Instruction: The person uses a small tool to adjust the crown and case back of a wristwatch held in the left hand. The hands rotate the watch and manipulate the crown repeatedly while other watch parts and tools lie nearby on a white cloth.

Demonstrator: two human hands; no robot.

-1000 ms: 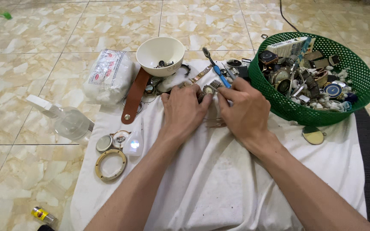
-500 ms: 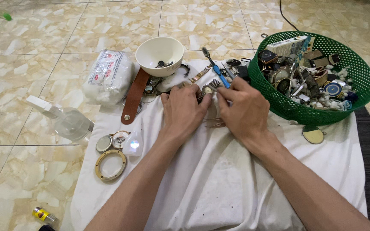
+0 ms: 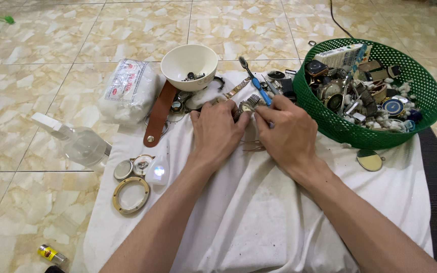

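Watch parts (image 3: 194, 77) in white bowl (image 3: 188, 59).

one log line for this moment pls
left hand + right hand: both on small metal watch piece | white cloth under | green basket right

Between my left hand (image 3: 217, 132) and right hand (image 3: 288, 135) sits a shiny metal watch (image 3: 247, 105) with a ribbed steel band. The white cloth (image 3: 259, 212) beneath is matt and creased. Glossy ceramic bowl (image 3: 189, 65), perforated green plastic basket (image 3: 421, 86), smooth brown leather strap (image 3: 159, 114), polished marbled floor tiles (image 3: 51, 45).
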